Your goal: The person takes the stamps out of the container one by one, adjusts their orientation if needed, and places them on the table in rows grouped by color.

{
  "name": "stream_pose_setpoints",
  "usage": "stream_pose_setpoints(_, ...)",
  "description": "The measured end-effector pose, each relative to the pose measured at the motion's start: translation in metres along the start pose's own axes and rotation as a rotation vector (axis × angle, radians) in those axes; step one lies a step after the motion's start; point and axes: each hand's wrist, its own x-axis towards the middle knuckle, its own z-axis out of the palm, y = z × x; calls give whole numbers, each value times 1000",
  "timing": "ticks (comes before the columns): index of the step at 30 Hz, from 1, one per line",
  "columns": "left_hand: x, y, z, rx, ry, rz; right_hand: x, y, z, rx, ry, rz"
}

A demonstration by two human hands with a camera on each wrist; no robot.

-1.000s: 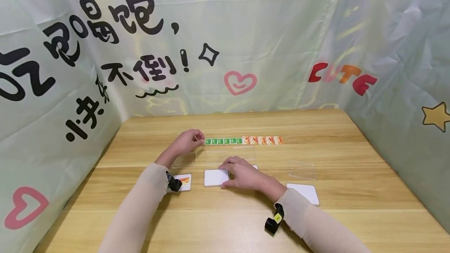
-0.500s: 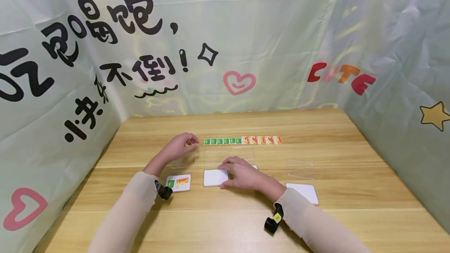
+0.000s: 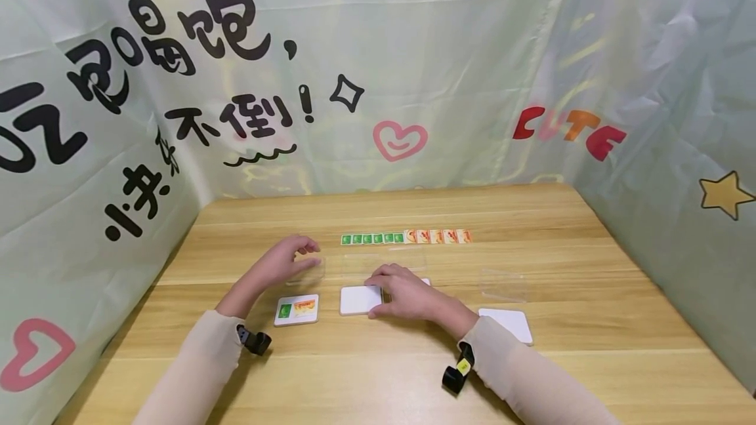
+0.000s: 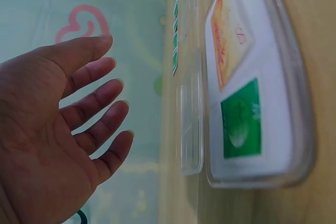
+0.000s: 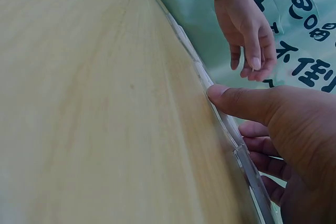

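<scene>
lid work pending: four boxes, one dressed

left hand (image 3: pixel 286 260): one, fingers wide and loosely bent, thumb apart, nothing held. hangs clear of the table beside the first lid (image 3: pixel 307 275) — no contact seen in the left wrist view.

right hand (image 3: pixel 404 292): one, thumb on the near edge and fingertips toward the far edge of the second box (image 3: pixel 354 300), a narrow steadying hold at its right end. how firm, cannot tell.

first box (image 3: pixel 296 321): clear-rimmed, white-faced, flat on the table (image 3: pixel 378 372) before the left hand. carries one green card (image 4: pixel 242 124) and one orange card (image 4: pixel 226 40), side by side.

second box: white face, no card on the part that shows. third box (image 3: pixel 426 282): only a white corner visible, the rest behind the right hand. fourth box (image 3: pixel 504 325): plain white, well apart to the right.

lids: four clear pieces, lying behind the boxes; the fourth lid (image 3: pixel 502 285) sits apart with its box.

card stock: one row at the back, green cards (image 3: pixel 378 239) to the left, orange cards (image 3: pixel 438 237) to the right. fine print too small to read.

step in hand, as judged: first box appears filled, not yet covered; left hand between actions.

next move, as judged: would call for left fingers to close on the first lid's edges, raise it level and lower it squarely — without nudging either card.
</scene>
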Motion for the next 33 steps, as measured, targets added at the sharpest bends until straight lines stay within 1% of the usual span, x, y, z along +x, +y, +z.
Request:
stream_pose_setpoints(4, -11, -2, -1, -13, -1, -10, 0, 0, 1, -4, 0, -1)
stream_pose_setpoints(11, -29, -4, -1, -8, 0, -30, 1, 0, 0, -5, 7, -4)
stream_pose_setpoints(17, -45, -8, 1, -35, -21, -40, 1, -2, -2, 8, 8, -6)
stream_pose_setpoints(25, -62, -10, 2, 6, -17, -4, 2, -2, -2, 1, -1, -1)
stream_pose_setpoints(28, -66, -10, 3, 2, -16, -8, 2, -2, -2, -5, -5, -1)
stream_pose_setpoints(33, -72, -11, 6, 0, -27, 5, 1, -3, -4, -7, -22, 18)
